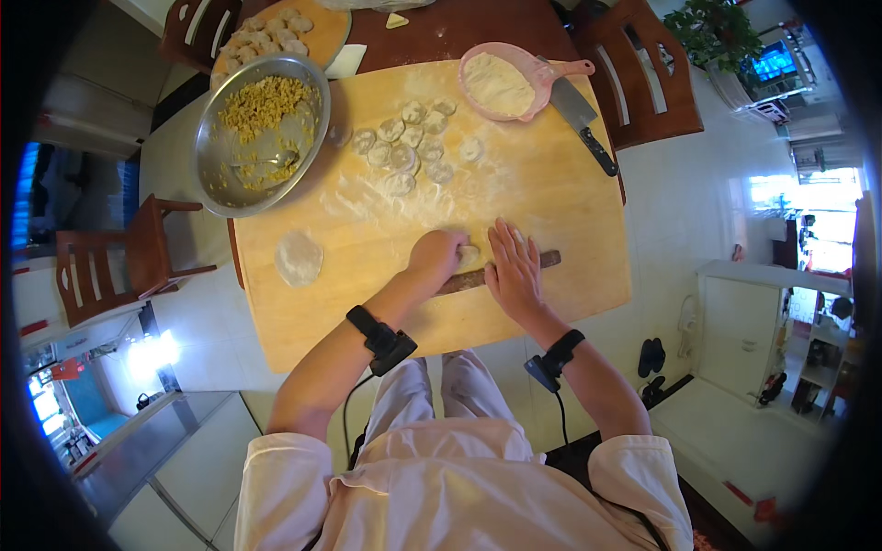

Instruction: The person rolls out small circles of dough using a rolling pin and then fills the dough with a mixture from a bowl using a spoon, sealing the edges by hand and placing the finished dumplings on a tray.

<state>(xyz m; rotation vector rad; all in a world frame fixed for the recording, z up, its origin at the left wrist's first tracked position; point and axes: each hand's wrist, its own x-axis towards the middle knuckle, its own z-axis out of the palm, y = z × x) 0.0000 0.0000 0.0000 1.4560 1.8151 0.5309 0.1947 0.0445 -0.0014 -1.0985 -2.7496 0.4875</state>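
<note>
My left hand is curled at the edge of a small pale dough disc, its fingertips pinched on it. Flat across a dark wooden rolling pin lies my right hand, fingers stretched out and palm down. The pin rests on the floured wooden board, slanting from below my left hand toward the right. A larger rolled-out dough wrapper lies alone at the left of the board. Beyond my hands, several small floured dough pieces sit in a cluster.
A steel bowl of yellowish filling with a spoon stands at the board's far left. Behind it, a round board holds dumplings. A pink ladle-shaped bowl of flour and a cleaver lie far right. Wooden chairs flank the table.
</note>
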